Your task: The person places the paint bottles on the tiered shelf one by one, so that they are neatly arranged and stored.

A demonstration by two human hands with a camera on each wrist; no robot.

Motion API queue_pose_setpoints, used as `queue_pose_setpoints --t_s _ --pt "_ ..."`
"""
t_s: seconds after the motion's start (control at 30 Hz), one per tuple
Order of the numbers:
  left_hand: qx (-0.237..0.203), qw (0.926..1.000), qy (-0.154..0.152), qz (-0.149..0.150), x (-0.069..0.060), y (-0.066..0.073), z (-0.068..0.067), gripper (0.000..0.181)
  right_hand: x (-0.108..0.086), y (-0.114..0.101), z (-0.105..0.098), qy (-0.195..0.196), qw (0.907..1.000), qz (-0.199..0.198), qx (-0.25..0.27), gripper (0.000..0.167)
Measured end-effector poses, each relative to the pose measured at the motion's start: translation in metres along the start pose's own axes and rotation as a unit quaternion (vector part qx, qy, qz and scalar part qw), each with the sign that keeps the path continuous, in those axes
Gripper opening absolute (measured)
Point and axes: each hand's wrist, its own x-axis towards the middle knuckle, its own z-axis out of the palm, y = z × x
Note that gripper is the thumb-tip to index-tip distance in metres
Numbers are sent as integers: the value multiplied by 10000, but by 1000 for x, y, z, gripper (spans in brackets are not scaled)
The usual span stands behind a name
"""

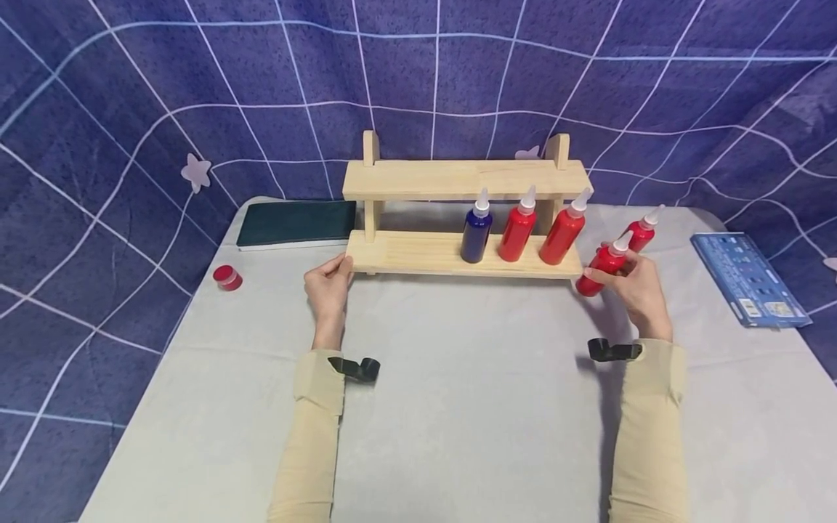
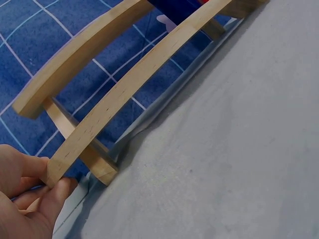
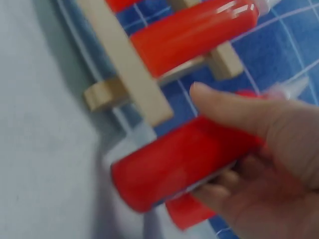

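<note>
A two-tier wooden rack [image 1: 418, 254] stands at the back of the table. On its lower shelf are a blue bottle [image 1: 476, 236] and two red bottles [image 1: 516, 234] [image 1: 562, 236], all with white nozzles. The left hand [image 1: 328, 294] pinches the lower shelf's left end; in the left wrist view its thumb and fingers [image 2: 60, 194] clasp the shelf's end [image 2: 62, 162]. Just off the rack's right end, the right hand [image 1: 637, 290] holds a red bottle [image 1: 596, 272], tilted, its base seen clear in the right wrist view [image 3: 174, 162]. Another red bottle [image 1: 641, 234] is just behind it.
A dark green flat item [image 1: 297, 221] lies left of the rack, with a small red-lidded jar [image 1: 227, 277] nearer the left edge. A blue flat package [image 1: 748, 280] lies at the right. A blue curtain [image 1: 405, 80] with white lines hangs behind the rack.
</note>
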Motion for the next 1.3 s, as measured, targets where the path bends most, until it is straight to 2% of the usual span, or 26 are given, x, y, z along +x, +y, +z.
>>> queue_pose_setpoints --t_s 0.1,0.23,0.33,0.5,0.6,0.73,0.87,0.97,1.1,1.3 --pt "-16 10000 12 23 1 0 0 26 1 9 -2 -251 9995 -102 135 55" --pt "-27 10000 46 26 1 -1 -1 25 2 19 -3 -581 9935 -193 957 39" --pt "-7 10000 73 -8 1 -1 -1 25 4 24 -2 -668 9861 -251 1498 32" --pt "-45 10000 63 -50 2 -1 -1 25 4 27 -5 -685 9877 -301 1374 31" --pt "-51 10000 45 -44 1 -2 0 26 2 24 -8 -526 9927 -256 1053 27" --pt "-62 10000 23 -47 0 -1 0 26 -2 14 -13 -342 9913 -207 1250 23" --pt "-56 10000 18 -66 -1 1 0 26 -7 -2 -17 -370 9801 -318 1925 25" --pt "-6 10000 25 -83 -2 2 -1 26 -10 -18 -16 -285 9795 -510 1930 26" --pt "-1 10000 13 -67 -2 2 -1 26 -17 -38 -13 -194 9743 -834 2083 27" --pt "-99 9999 -30 -95 -4 3 -1 27 -28 -70 2 -47 9635 -1049 2462 29"
